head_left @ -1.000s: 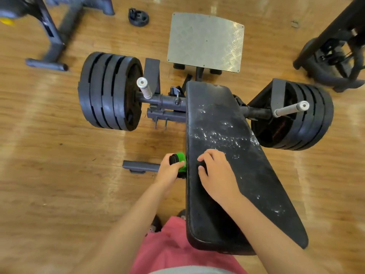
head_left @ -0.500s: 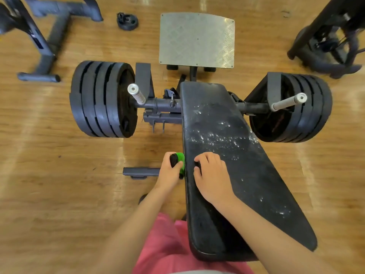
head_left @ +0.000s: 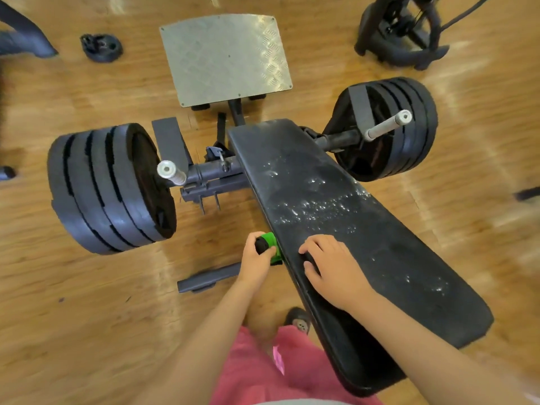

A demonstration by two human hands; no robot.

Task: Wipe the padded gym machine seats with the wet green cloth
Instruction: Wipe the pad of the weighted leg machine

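Observation:
The black padded bench seat [head_left: 365,229] runs diagonally from the upper middle to the lower right, with wet droplets glinting on its middle. My left hand [head_left: 257,258] grips a bright green item [head_left: 270,239] with a black round end, held against the seat's left edge. I cannot tell whether it is the bunched cloth or a bottle. My right hand [head_left: 333,267] rests on top of the pad near that edge with its fingers bent. A dark shadow lies under the fingertips.
Stacked black weight plates sit on both sides, left [head_left: 111,185] and right [head_left: 391,127], each with a protruding steel sleeve. A metal footplate [head_left: 225,57] lies beyond the seat. Other machine bases stand at the top right [head_left: 403,36] and top left on the wooden floor.
Both hands keep their places at the seat's left edge. My head has moved, so the bench now appears closer and more slanted.

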